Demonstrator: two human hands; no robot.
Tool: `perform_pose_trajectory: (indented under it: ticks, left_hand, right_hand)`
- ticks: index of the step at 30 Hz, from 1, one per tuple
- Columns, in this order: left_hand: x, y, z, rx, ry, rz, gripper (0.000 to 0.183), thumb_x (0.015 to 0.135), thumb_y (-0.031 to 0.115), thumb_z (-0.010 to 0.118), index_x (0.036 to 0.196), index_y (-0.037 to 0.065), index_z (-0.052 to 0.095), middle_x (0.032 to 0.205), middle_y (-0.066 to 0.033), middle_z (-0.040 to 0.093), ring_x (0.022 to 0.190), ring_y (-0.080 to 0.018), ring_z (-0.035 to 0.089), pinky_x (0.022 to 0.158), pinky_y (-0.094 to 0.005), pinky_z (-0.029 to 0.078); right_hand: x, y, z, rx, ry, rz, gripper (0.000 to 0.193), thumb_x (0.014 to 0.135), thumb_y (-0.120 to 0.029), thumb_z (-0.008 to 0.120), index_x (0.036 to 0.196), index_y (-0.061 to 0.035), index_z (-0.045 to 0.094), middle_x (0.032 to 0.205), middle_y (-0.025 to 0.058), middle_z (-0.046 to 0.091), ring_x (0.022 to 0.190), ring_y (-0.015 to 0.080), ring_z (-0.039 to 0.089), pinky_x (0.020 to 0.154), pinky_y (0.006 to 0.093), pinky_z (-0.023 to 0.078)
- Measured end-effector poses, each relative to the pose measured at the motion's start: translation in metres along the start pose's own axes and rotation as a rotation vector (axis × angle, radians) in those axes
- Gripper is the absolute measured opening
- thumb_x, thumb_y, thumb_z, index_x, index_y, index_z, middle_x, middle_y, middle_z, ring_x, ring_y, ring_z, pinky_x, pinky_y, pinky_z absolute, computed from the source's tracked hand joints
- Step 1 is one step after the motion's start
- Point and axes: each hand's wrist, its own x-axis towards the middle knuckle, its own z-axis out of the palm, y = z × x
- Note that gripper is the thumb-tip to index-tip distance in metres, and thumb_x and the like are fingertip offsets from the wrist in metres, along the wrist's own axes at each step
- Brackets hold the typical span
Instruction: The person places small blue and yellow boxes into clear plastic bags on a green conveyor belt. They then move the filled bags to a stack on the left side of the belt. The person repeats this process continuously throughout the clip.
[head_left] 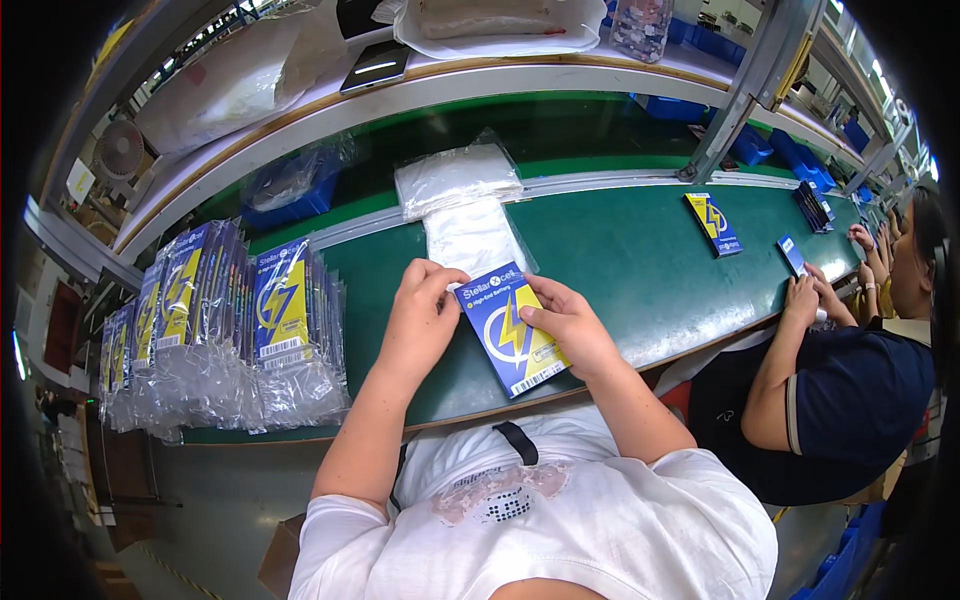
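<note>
A flat blue and yellow battery box (pixel 508 345) with a lightning-bolt print is tilted in front of me over the table's near side. My right hand (pixel 572 325) grips it by its right edge, thumb on the front face. At the box's upper left corner, my left hand (pixel 422 308) is closed in a pinch. A small whitish bit shows at those fingertips; I cannot tell what it is. Just beyond the box lies a stack of transparent plastic bags (pixel 465 230), with another bundle of bags (pixel 458 180) behind it.
Bagged battery boxes (pixel 285 315) stand in rows at the left of the green table (pixel 630 285). A blue bin (pixel 292 200) sits behind them. Farther right lies another box (pixel 712 225). A co-worker (pixel 850 380) sits at the right, holding a box. A shelf (pixel 540 75) spans the back.
</note>
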Motion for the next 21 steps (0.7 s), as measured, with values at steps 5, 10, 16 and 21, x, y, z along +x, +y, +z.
perform_pose_trajectory:
  ticks: [5,10,16,21]
  left_hand:
    - [-0.017,0.018,0.003,-0.113,-0.054,0.047,0.029,0.077,-0.008,0.056,0.104,0.004,0.060,0.100,-0.0077,0.050,0.074,-0.0116,0.056,0.065,-0.0239,0.046]
    - [-0.026,0.016,0.012,-0.766,0.126,-0.199,0.028,0.085,0.006,0.062,0.110,-0.002,0.052,0.106,-0.0082,0.052,0.085,-0.0107,0.058,0.073,-0.0234,0.048]
    - [-0.028,0.023,0.031,-1.350,0.094,-0.381,0.022,0.092,0.007,0.053,0.112,-0.001,0.049,0.109,-0.0106,0.060,0.096,-0.0160,0.060,0.085,-0.0295,0.048]
    - [-0.023,0.031,0.009,-1.426,0.117,-0.420,0.024,0.094,0.011,0.049,0.114,-0.002,0.049,0.108,-0.0111,0.060,0.098,-0.0187,0.060,0.086,-0.0330,0.049]
  right_hand:
    - [-0.007,0.002,0.009,-0.091,0.206,-0.041,0.029,0.084,-0.004,0.062,0.108,0.0074,0.051,0.098,0.0142,0.063,0.085,0.0136,0.062,0.074,0.0246,0.050]
    - [-0.019,-0.001,0.018,0.047,0.270,-0.143,0.017,0.081,-0.008,0.069,0.082,-0.0008,0.053,0.082,0.0088,0.063,0.070,0.0087,0.059,0.063,0.0219,0.048]
    - [-0.020,-0.003,0.015,-0.156,0.099,-0.011,0.025,0.079,-0.008,0.071,0.098,0.0022,0.057,0.080,0.0052,0.062,0.067,0.0067,0.057,0.057,0.0194,0.046]
    - [-0.035,-0.034,0.017,-0.332,-0.094,-0.110,0.058,0.076,-0.005,0.072,0.128,0.0016,0.047,0.086,0.0077,0.061,0.067,0.0073,0.057,0.057,0.0200,0.045]
